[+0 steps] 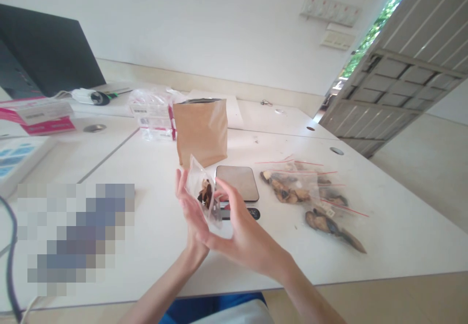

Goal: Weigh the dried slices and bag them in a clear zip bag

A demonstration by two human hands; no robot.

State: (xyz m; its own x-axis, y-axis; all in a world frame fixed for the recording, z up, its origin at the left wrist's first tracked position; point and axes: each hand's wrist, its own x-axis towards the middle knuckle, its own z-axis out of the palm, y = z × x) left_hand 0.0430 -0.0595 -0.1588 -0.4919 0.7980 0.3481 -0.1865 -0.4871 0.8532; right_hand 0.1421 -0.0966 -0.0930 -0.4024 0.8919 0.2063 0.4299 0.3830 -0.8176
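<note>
Between my two hands is a small clear plastic bag (197, 180) with dark brown dried pieces inside. My left hand (192, 217) supports the bag from the left and below, its fingers bent round the side. My right hand (243, 234) holds the bag's right side, its thumb low and near my left palm. Just beyond my right fingers lies a flat scale (239, 182) with a dark display end, partly covered by the hand. A brown paper bag (202, 131) stands upright behind the plastic bag.
Zip bags of dark dried pieces (292, 187) lie right of the scale, with a loose dark piece (334, 229) nearer. Pink-white boxes (155, 119), a white device (86, 96) and a black monitor (47, 51) are at the back left.
</note>
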